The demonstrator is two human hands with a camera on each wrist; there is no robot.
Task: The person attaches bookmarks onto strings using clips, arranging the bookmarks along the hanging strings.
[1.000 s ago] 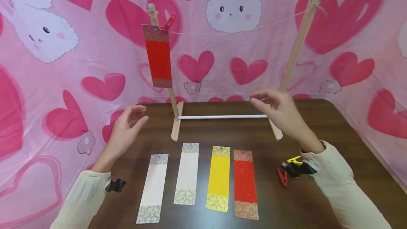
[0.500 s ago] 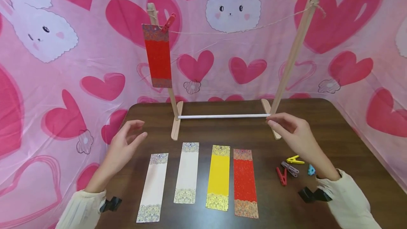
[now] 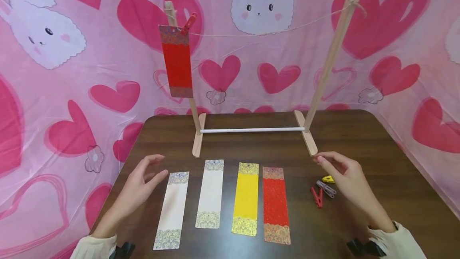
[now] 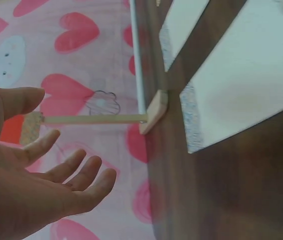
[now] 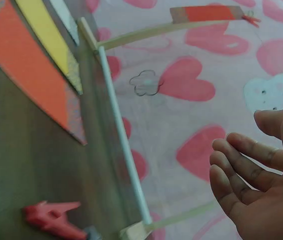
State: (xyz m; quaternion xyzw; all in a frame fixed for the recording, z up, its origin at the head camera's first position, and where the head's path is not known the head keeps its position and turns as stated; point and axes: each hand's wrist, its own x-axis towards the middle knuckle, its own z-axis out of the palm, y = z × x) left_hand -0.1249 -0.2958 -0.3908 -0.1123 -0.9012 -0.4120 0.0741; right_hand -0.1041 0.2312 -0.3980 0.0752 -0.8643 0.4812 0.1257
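Note:
My left hand (image 3: 138, 187) hovers near the top of the leftmost white paper strip (image 3: 172, 211), fingers loosely bent and holding nothing. Over on the right, my right hand (image 3: 346, 175) is above the clothespins, also empty, thumb and fingers apart in the right wrist view. Under it show a red clothespin (image 3: 317, 197), a purple one and part of a yellow clothespin (image 3: 328, 179). Between the hands lie a second white strip (image 3: 209, 195), a yellow strip (image 3: 245, 199) and a red strip (image 3: 276, 205). Another red strip (image 3: 177, 65) hangs from the string, clipped by a red clothespin (image 3: 188, 24).
A wooden stand with a left post (image 3: 194, 115), a right post (image 3: 330, 59) and a white crossbar (image 3: 251, 130) stands at the table's back. A string (image 3: 266, 34) runs between the post tops. Behind hangs a pink heart-patterned cloth (image 3: 230, 87).
Both hands have come down and nearer. The right hand has moved from before the right post to over the clothespins, where it now hides the blue one.

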